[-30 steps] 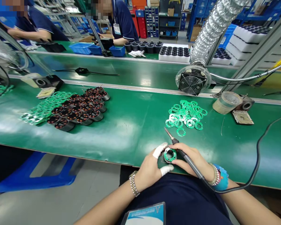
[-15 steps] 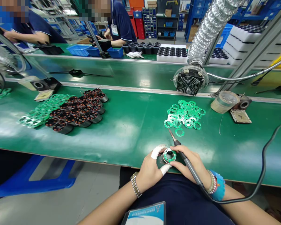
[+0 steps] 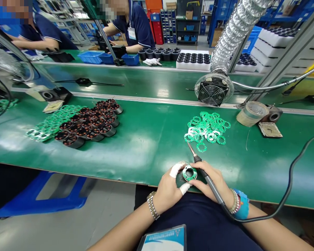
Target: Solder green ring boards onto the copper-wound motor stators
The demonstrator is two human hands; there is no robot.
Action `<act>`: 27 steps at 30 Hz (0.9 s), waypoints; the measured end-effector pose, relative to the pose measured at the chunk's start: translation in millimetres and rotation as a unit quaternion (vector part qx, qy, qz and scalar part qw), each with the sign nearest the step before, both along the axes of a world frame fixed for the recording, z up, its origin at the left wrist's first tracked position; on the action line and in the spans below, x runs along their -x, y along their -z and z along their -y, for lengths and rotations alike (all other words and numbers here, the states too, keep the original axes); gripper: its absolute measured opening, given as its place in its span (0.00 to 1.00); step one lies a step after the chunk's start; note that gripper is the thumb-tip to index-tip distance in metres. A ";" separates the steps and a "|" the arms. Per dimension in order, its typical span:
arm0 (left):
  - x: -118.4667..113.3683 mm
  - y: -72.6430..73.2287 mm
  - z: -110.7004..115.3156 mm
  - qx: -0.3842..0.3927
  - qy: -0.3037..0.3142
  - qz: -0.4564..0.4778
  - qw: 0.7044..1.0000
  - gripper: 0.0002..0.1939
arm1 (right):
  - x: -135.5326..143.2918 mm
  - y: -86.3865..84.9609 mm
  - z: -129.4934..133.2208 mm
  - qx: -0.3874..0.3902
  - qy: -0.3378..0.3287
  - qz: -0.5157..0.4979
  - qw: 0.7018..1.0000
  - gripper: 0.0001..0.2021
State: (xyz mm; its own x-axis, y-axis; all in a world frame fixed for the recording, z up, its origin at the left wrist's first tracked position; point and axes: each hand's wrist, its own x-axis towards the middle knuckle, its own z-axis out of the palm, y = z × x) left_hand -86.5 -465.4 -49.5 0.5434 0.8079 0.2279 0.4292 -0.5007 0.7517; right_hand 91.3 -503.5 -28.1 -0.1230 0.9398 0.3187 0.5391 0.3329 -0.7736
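Our left hand has its grip narrow, thumb and forefinger curled around the left side of a small green ring-shaped circuit board, with white finger covers on both digits; our right hand has thumb and forefinger on the right side of that board, and its grip also holds a grey-handled soldering iron, metal tip pointing away from us, near the loose boards; the held board is face up between both hands, at our edge of the green surface; we can't tell how much part is under it.

Ahead of us: a loose pile of green ring-shaped boards, one ring at its near edge; right of it, a cloudy cylindrical tub; beyond the pile, a black square fan on a silver corrugated duct; off left, a cluster of black cylindrical parts with copper windings, beside rows of green boards.
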 end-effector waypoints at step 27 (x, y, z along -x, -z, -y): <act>33.4 -13.4 -23.6 0.038 0.062 0.021 0.997 0.06 | 2.0 -4.0 0.8 -0.028 -0.005 0.018 0.999 0.19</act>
